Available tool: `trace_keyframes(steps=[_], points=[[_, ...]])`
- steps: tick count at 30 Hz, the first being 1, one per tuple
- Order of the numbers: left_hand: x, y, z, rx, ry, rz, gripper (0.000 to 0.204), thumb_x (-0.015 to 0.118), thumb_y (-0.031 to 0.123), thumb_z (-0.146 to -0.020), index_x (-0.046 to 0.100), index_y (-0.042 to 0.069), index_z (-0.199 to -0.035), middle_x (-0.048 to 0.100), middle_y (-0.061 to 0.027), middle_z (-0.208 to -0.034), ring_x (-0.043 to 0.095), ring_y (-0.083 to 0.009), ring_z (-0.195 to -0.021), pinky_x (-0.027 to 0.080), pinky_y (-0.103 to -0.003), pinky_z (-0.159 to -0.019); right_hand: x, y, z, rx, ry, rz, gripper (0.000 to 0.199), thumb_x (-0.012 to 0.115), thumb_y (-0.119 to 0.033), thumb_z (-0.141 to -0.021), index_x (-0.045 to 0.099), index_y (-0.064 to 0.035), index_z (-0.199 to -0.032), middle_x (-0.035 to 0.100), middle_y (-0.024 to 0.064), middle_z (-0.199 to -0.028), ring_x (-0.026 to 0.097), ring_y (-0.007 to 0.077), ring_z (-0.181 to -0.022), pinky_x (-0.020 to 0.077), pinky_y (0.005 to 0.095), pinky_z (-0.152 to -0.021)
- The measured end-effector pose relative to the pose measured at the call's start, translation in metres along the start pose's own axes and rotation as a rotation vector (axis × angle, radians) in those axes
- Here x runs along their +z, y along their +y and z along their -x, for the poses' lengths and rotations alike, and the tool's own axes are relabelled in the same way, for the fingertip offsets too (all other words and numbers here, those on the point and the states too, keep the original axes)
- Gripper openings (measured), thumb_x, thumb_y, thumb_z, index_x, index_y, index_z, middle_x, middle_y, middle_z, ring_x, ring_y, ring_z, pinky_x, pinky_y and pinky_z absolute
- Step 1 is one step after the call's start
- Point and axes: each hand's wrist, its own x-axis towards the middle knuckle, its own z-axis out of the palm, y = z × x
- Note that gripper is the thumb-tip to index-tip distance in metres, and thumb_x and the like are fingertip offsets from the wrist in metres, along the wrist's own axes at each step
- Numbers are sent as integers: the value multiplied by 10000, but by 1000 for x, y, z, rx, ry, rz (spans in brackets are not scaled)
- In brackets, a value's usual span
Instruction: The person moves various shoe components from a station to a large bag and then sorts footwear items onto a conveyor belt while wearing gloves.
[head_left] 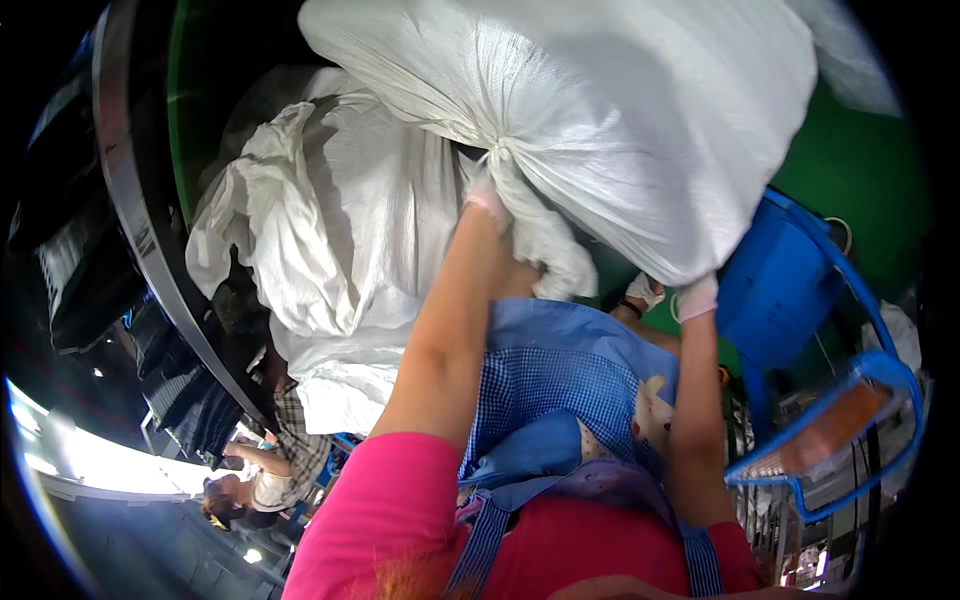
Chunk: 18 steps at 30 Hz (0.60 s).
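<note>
A large, full white woven sack [640, 110] fills the upper middle, its mouth gathered and tied into a twisted neck. My left hand [486, 196], in a pale glove, is closed around that neck, and the loose end of the sack hangs beside it. At the sack's lower right edge, my right hand [697, 298], also gloved, grips the cloth with its fingertips hidden under the bulge. More white sacks [370, 200], rumpled and upright, stand left of my left arm.
Blue chair [780, 285] with a tubular frame stands at my right, near a blue-rimmed basket [830, 430]. Green floor [850, 170] shows beyond. A metal rail [135, 200] curves along the left, with dark garments past it. Another person [270, 470] works at the lower left.
</note>
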Motion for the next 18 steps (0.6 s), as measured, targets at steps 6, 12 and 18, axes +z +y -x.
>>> trace_keyframes(steps=[6,12,18], points=[[-11,68,215,364,810,-760,466,543,183,-864,462,92,-1314,541,-139,-1234,482,-236,-1190,349,-339,-1028,-43,14,133,-350,-619,633,250,546,-242,-839,664,-32,-904,657,164,-932,640,285,-836,503,374,-712],[-114,55,336,114,1189,-1064,980,776,359,-664,222,160,-1447,275,-211,-1442,321,-387,-1293,315,-448,-1057,-103,-89,234,-358,-573,611,353,508,-336,-851,643,-87,-1062,638,152,-1065,590,310,-1013,446,347,-887],[-169,22,296,89,1065,-1009,899,747,410,-644,327,131,-1388,289,-193,-1439,367,-385,-1265,340,-406,-1038,-91,-117,269,-505,-516,932,336,520,-312,-838,626,-86,-1062,647,166,-1011,601,341,-959,467,383,-846]])
